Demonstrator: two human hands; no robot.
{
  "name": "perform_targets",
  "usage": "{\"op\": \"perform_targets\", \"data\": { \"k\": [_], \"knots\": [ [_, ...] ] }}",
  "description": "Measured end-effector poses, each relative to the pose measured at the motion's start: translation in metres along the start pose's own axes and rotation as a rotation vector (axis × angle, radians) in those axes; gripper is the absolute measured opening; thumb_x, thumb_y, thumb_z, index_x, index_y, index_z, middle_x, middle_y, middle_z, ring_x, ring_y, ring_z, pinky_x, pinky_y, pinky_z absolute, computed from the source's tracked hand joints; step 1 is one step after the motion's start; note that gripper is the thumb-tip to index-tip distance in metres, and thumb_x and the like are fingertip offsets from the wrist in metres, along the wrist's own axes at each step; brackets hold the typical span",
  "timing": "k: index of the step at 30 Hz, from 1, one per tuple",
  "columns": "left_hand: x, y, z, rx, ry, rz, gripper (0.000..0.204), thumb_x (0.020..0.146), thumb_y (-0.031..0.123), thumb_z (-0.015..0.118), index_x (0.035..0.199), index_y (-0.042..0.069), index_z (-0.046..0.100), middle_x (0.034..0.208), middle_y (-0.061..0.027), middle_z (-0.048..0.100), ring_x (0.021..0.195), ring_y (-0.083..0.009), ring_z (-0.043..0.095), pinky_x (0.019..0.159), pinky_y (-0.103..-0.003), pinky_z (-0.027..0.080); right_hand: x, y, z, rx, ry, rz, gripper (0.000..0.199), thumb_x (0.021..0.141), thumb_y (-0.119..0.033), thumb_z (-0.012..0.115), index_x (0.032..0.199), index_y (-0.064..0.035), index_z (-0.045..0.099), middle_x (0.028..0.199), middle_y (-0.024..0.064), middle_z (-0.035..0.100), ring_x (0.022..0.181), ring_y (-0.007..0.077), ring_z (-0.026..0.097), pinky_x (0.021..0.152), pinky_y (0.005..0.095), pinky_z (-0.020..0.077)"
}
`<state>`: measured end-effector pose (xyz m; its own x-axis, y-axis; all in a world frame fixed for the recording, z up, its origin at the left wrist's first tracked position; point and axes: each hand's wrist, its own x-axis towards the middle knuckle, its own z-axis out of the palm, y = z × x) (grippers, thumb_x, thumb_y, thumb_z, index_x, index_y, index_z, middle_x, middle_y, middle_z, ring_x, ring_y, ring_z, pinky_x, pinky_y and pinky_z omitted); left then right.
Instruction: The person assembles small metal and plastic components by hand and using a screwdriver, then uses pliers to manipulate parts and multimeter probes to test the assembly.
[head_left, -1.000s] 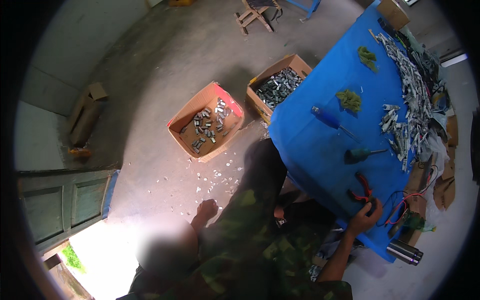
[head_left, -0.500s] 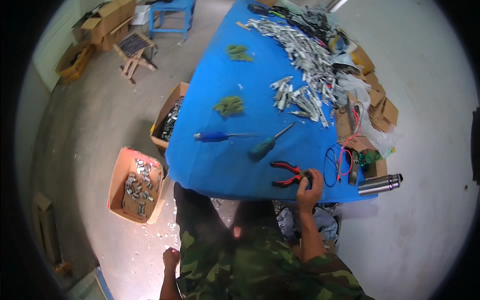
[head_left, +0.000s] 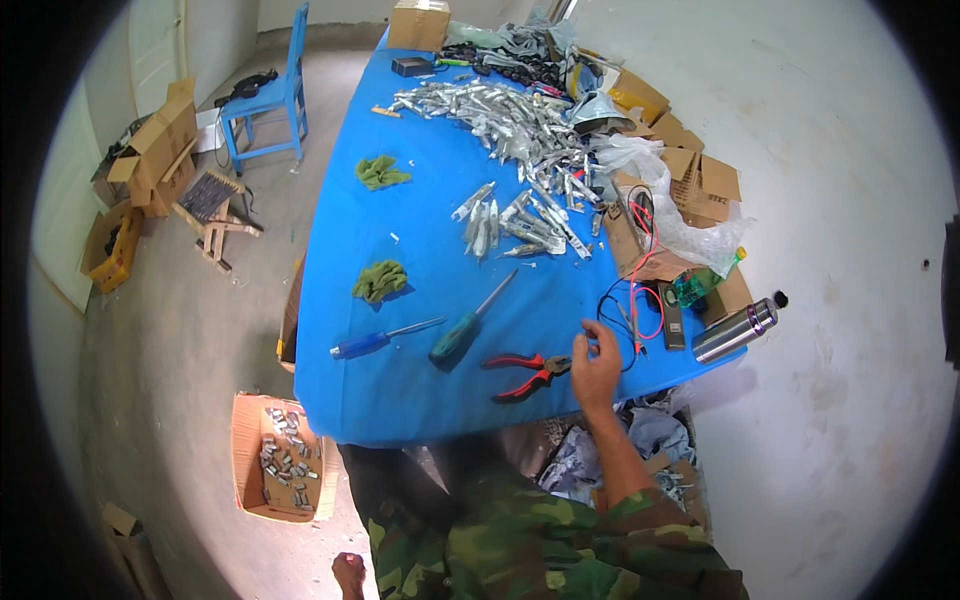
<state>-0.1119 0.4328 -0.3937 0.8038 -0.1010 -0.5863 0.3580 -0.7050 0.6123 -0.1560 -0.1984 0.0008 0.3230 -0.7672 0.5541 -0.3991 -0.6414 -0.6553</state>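
Note:
On the blue-covered table lie pliers with red and black handles, spread apart. Just right of their jaws is my right hand, its fingers loosely bent and apart, with nothing visible in them. My left hand hangs low beside my leg with curled fingers; what it holds, if anything, is hidden. Left of the pliers rest a green-handled screwdriver and a blue-handled screwdriver. Two crumpled green cloths are farther back. Several slim silvery pieces lie beyond the screwdrivers.
A large heap of silvery pieces covers the table's far part. Red and black test leads, a steel flask and cardboard boxes line the right side. A box of small metal parts, a stool and a chair stand on the floor.
My right hand has let go of the pliers and moved slightly away to their right. The view has shifted, showing more of the room's far end. My left hand still hangs low.

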Motion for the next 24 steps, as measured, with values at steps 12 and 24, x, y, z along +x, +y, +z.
{"op": "perform_targets", "data": {
  "k": [12, 24],
  "knots": [
    [-0.027, -0.034, 0.002, 0.368, 0.103, 0.311, 0.018, 0.082, 0.033, 0.075, 0.083, 0.015, 0.076, 0.082, -0.0138, 0.073, 0.078, -0.0358, 0.068, 0.072, -0.048, 0.055, 0.127, 0.047, 0.092, -0.246, -0.006, 0.000, 0.030, 0.089, -0.020, 0.071, 0.115, -0.0048, 0.070, 0.106, 0.0127, 0.070, 0.101, 0.0303, 0.067, 0.087, 0.0416, 0.0539],
    [-0.043, -0.055, 0.023, 0.390, -0.023, 0.132, 0.028, 0.091, 0.031, 0.060, 0.104, 0.010, 0.075, 0.097, -0.0179, 0.075, 0.092, -0.0368, 0.069, 0.084, -0.048, 0.054, 0.107, 0.005, 0.138, -0.174, -0.302, -0.102, 0.034, 0.085, -0.041, 0.071, 0.097, -0.0095, 0.073, 0.098, 0.0134, 0.071, 0.094, 0.0370, 0.068, 0.076, 0.0520, 0.0536]
  ]
}}
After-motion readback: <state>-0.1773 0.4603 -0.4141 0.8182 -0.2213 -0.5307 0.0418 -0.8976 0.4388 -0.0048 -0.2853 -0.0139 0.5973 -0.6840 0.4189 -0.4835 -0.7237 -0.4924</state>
